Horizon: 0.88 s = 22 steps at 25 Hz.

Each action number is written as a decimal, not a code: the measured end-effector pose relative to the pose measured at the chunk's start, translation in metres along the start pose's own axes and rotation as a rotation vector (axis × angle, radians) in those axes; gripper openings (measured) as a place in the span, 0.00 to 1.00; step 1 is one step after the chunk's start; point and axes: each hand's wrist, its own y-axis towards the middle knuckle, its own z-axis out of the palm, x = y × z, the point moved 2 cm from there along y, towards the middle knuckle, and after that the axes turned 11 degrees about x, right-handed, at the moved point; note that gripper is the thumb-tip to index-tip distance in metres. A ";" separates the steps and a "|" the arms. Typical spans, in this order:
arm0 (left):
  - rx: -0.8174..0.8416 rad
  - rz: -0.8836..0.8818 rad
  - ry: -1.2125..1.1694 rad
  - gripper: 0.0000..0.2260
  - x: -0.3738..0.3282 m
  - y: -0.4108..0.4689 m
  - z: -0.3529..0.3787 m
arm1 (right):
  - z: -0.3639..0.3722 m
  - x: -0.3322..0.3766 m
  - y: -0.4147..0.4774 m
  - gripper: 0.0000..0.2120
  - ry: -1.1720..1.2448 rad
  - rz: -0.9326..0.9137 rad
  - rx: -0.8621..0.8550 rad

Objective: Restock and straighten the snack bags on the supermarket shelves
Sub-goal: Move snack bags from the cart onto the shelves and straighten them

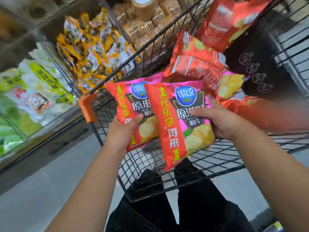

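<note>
Over the near end of a black wire cart, two matching crisp bags were held up side by side, faces toward the camera. Left hand gripped the left bag near its lower edge: thumb pressed flat on the front, other fingers hidden behind the pack. Right hand gripped the right bag by its right edge: thumb laid across the printed front, remaining fingers out of sight behind. Right bag overlapped the left bag's right side and hung lower, its bottom corner in front of the cart's mesh. Both packs pink, with an orange-red band of yellow characters, a round blue logo and a crisp picture.

Deeper in the cart: a heap of red bags, and a black bag with circled marks beside them on the right. Orange corner guard on the cart's left corner.

Shelves at left, blurred: yellow-orange packets, pale green-yellow packets nearer, stacked brown rounds farther along, possibly biscuits. Grey floor below. Dark trousers showed through the cart mesh.
</note>
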 end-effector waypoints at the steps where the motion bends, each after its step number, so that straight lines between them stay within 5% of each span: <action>1: 0.016 0.013 0.016 0.14 -0.009 -0.010 0.001 | 0.006 0.007 -0.016 0.29 -0.007 -0.024 -0.013; 10: 0.447 0.191 0.292 0.23 -0.087 -0.111 0.036 | 0.059 0.020 -0.204 0.26 0.096 -0.413 -0.493; 17: 0.843 0.249 0.471 0.22 -0.084 -0.181 0.137 | 0.072 -0.042 -0.345 0.14 0.269 -0.558 -0.803; 22: 1.085 0.290 0.582 0.22 -0.056 -0.241 0.219 | 0.066 -0.101 -0.435 0.18 0.470 -0.647 -0.977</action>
